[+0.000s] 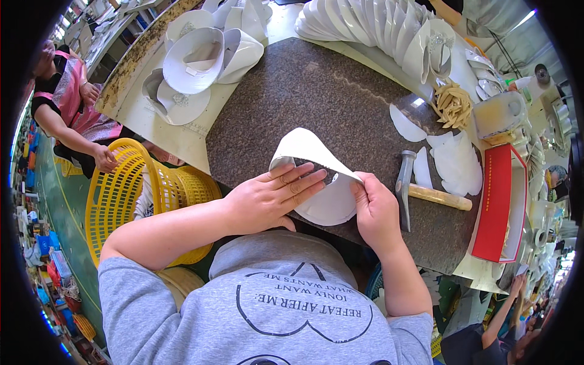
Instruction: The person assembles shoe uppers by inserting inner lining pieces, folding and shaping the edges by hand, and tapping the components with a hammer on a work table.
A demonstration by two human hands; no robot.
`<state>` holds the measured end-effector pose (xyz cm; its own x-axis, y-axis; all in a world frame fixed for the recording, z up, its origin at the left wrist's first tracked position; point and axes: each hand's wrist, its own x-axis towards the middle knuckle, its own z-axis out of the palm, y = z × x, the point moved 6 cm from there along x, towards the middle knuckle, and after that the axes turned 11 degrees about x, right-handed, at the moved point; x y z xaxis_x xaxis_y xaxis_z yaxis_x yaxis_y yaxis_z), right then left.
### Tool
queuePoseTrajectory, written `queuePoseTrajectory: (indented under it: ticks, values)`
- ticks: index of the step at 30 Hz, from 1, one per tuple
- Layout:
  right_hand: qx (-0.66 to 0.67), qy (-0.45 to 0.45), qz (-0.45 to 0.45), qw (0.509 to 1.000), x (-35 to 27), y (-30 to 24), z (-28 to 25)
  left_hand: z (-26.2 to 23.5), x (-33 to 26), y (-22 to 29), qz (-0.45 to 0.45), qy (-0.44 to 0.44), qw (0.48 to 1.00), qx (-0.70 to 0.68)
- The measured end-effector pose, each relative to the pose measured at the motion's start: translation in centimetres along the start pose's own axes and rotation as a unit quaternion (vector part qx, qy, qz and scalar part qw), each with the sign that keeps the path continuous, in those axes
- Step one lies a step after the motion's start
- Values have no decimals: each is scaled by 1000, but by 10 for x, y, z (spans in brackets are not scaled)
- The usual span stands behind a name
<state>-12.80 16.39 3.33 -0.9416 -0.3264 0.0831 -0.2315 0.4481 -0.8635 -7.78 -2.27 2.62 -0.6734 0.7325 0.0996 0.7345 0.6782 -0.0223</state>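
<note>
A white shoe upper (331, 204), bent into a loop, is held over the near edge of the dark stone slab (292, 85). My right hand (376, 210) pinches its right edge between thumb and fingers. Across its left side lies my left hand (274, 196), its fingers stretched out flat against the piece; the thumb points down below it. Right of my right hand, a hammer (438, 196) with a wooden handle rests on the slab. Flat white cut pieces (455, 164) lie beyond the hammer.
Stacked white uppers (365, 24) line the far edge, with another pile (193, 61) at far left. A bundle of tan strips (452, 104), a clear tub (500, 115) and a red box (491, 204) stand right. Left are a yellow basket (115, 207) and another person (76, 103).
</note>
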Motion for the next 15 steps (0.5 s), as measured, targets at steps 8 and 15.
queuePoseTrajectory:
  ticks: [8, 15]
  values:
    - [-33, 5, -34, 999, 5, -2, 0, 2, -11, 8, 30, -1, 999, -29]
    - [171, -57, 55, 982, 2, 12, -3, -26, -14, 16, 68, 131, 983, -110]
